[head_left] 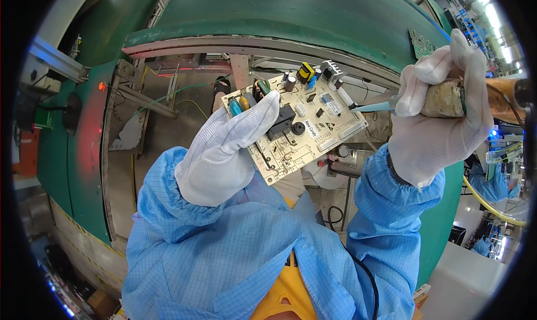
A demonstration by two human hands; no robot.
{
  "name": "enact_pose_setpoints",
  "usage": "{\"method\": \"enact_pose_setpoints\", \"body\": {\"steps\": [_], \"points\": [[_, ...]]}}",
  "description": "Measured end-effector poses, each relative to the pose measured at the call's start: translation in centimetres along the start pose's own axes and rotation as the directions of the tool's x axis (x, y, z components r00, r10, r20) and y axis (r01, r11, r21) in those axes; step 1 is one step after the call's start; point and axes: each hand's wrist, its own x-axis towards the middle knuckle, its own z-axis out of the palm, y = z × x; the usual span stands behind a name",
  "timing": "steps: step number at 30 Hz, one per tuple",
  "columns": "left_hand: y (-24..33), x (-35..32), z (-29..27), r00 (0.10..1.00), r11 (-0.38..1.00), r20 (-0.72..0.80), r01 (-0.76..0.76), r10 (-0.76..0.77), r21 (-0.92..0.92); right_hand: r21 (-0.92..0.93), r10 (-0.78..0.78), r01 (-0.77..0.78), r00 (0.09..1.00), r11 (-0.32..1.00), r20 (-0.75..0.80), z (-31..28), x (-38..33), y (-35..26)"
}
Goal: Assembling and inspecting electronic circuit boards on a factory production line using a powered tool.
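Note:
My left hand, in a white knit glove, grips a pale circuit board by its left side, thumb lying over the top face. The board is tilted and bears capacitors, a yellow-and-black transformer, a black relay block and a round buzzer. At the right, my gloved right hand is closed around a tool with a worn, tape-wrapped grip. A slim light-blue nozzle points left from that hand to the board's right edge; whether it touches cannot be told. Fingers hide part of the tool.
A green conveyor belt with a metal rail runs across the far side. Another green circuit board lies at the far right. Green worktops flank me left and right. A copper-coloured cylinder and a yellow hose are at the right.

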Motion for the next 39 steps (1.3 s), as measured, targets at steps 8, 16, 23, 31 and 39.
{"method": "enact_pose_setpoints", "body": {"steps": [8, 16, 23, 31, 39], "points": [[-0.6, -0.1, 0.0, 0.994, 0.989, -0.017, -0.103, 0.105, 0.105, -0.309, -0.014, 0.047, 0.994, 0.95, 0.106, -1.0, 0.2, -0.2], [0.3, -0.2, -0.1, 0.756, 0.58, -0.003, 0.501, -0.655, -0.642, -0.403, -0.095, 0.109, 0.994, 0.909, 0.054, -0.8, 0.4, 0.9], [-0.5, 1.3, -2.7, 0.994, 0.83, 0.054, -0.112, 0.099, 0.546, 0.009, 0.029, -0.028, 0.993, 1.0, -0.114, -1.6, 1.6, 1.1], [-1.6, 7.9, -13.2, 0.941, 0.971, -0.241, 0.235, -0.236, -0.036, 0.344, 0.246, -0.27, 0.963, 0.899, 0.113, -6.4, 1.2, -0.7], [-7.3, 11.1, -34.3, 0.672, 0.595, -0.718, 0.507, 0.18, 0.624, -0.301, 0.544, -0.61, 0.791, 0.733, -0.279, -10.5, 2.6, -1.2]]}}
